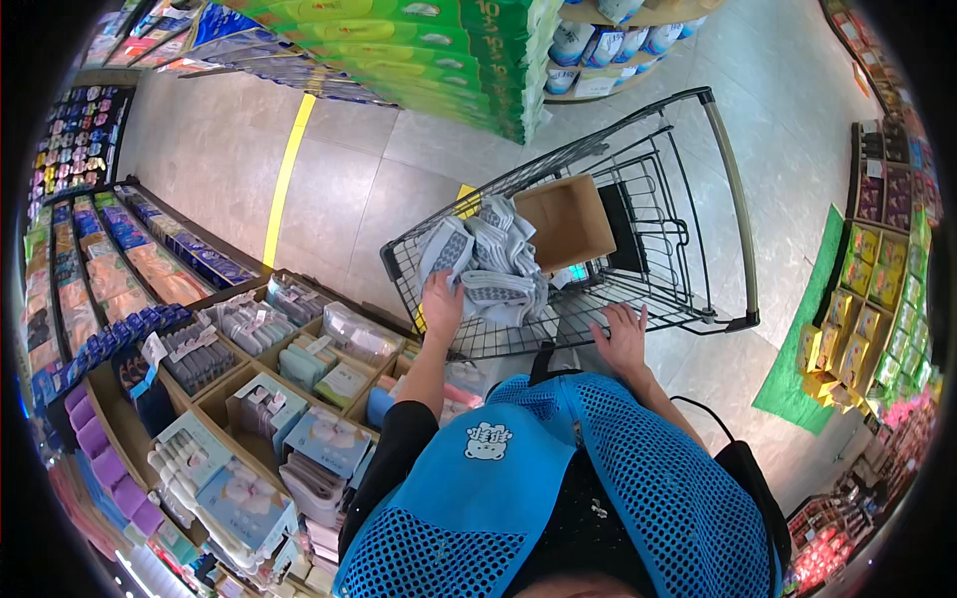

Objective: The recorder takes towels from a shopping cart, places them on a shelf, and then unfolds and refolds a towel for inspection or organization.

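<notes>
A wire shopping cart point(493, 345) stands in front of me. In its far-left part lies a pile of folded grey-and-white patterned cloths point(499, 288), probably towels. My left hand point(444, 308) reaches over the cart's near side, its fingertips at the edge of the leftmost cloth; whether they grip it is hidden. My right hand point(620, 338) is over the cart's near rim, fingers apart and nothing held. Beside the cloths, towards the cart's handle, sits an open cardboard box point(572, 224).
To my left is a divided display bin point(224, 400) of folded towels and boxed goods. Stacked green packs point(448, 67) rise beyond the cart, beside a round-tiered shelf point(598, 82). The cart handle point(733, 202) points right. Yellow boxes point(830, 347) stand on shelving at the right.
</notes>
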